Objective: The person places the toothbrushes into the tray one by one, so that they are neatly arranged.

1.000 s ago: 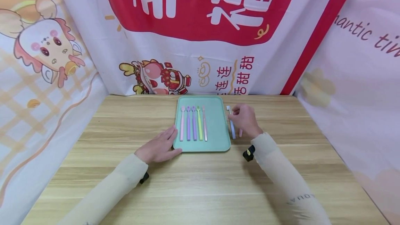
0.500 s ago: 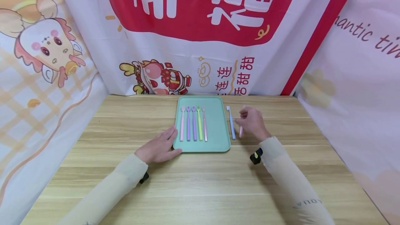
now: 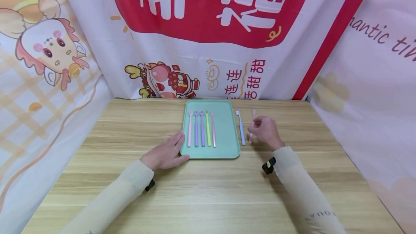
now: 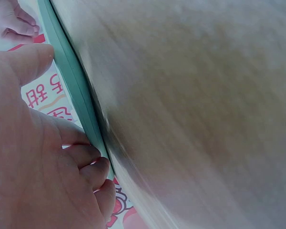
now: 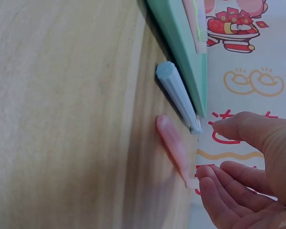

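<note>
My left hand [image 3: 165,151] rests at the left edge of the mint-green tray [image 3: 226,151]. Its fingers lie fairly straight along the rim, as the left wrist view shows too. Over the pink toothbrush [image 3: 251,138] on the table is my right hand [image 3: 265,130], hiding the toothbrush's middle in the head view. The right wrist view has thumb and fingers apart, near the head end of this pink toothbrush [image 5: 173,145], with nothing between them. A blue toothbrush [image 3: 241,130] lies between the tray and the pink one.
Several toothbrushes line the tray's left half: a pink one [image 3: 190,133], two purple ones [image 3: 196,133], a green one [image 3: 208,133] and another pink one [image 3: 213,133]. Printed cloth [image 3: 201,57] hangs behind the wooden table [image 3: 208,198] and along both sides.
My right hand has moved right, from beside the blue toothbrush to over the pink one. The left hand and tray have stayed put.
</note>
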{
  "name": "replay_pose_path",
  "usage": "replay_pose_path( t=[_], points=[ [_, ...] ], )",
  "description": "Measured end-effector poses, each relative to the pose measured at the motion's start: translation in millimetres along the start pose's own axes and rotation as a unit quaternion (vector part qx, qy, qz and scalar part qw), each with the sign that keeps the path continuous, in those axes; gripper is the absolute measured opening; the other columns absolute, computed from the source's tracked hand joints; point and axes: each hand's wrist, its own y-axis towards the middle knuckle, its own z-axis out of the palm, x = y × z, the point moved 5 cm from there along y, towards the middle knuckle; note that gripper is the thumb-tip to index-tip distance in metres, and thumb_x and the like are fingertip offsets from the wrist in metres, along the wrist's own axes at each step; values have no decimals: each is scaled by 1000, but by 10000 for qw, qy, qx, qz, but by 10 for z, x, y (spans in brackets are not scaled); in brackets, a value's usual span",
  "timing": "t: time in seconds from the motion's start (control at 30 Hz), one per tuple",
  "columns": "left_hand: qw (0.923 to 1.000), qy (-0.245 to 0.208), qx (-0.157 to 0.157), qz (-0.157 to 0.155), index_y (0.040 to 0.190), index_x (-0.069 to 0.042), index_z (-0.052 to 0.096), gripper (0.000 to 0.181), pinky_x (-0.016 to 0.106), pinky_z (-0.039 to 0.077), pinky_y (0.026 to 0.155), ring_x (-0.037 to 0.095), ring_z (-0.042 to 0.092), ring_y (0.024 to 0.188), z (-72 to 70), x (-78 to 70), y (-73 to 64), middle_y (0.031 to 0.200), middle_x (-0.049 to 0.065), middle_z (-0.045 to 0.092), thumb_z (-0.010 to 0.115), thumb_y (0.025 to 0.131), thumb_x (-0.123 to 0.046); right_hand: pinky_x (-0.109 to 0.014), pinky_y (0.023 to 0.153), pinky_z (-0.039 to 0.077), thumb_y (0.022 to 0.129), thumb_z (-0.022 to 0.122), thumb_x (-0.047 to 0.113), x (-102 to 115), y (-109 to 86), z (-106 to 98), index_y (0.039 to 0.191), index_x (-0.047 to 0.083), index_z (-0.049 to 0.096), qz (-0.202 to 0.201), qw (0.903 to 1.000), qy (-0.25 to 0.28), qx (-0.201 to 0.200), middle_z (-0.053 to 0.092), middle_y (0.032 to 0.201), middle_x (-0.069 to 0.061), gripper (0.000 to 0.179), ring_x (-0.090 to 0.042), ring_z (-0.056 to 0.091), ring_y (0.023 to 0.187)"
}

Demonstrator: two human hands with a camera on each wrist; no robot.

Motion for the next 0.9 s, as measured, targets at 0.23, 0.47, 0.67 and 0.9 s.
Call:
replay_pose_path(
  t=[0.23, 0.47, 0.67, 0.9],
  points=[
    [10000, 50, -50, 54, 167, 3, 16, 91, 54, 20, 135, 36, 11, 166, 8, 5, 25, 178, 20, 7, 48, 107, -58, -42, 97, 63, 92, 80, 14, -95, 26, 34, 139, -2, 63, 289, 9996, -42, 35, 73, 121, -18, 53, -31, 70, 110],
    [10000, 8, -7, 51, 167, 2, 15, 91, 54, 19, 135, 36, 11, 167, 10, -12, 18, 178, 19, 7, 49, 107, -58, -31, 81, 62, 92, 80, 15, -167, 51, 86, 131, -1, 68, 521, 9984, -51, 194, 72, 117, -18, 44, -27, 68, 100],
    [10000, 5, -6, 37, 167, 3, 15, 91, 54, 19, 135, 36, 11, 167, 13, -6, 11, 178, 20, 6, 48, 108, -57, -29, 78, 59, 91, 81, 16, -206, 114, 132, 121, 3, 71, 617, 9977, -143, 235, 72, 111, -15, 34, -26, 66, 95],
    [10000, 7, -12, 18, 167, 2, 15, 90, 53, 19, 135, 36, 11, 167, 21, 9, 8, 178, 20, 6, 47, 108, -58, -26, 66, 55, 90, 81, 15, -216, 190, 163, 105, 5, 74, 690, 9973, -231, 128, 72, 98, -12, 19, -23, 64, 85]
  ],
)
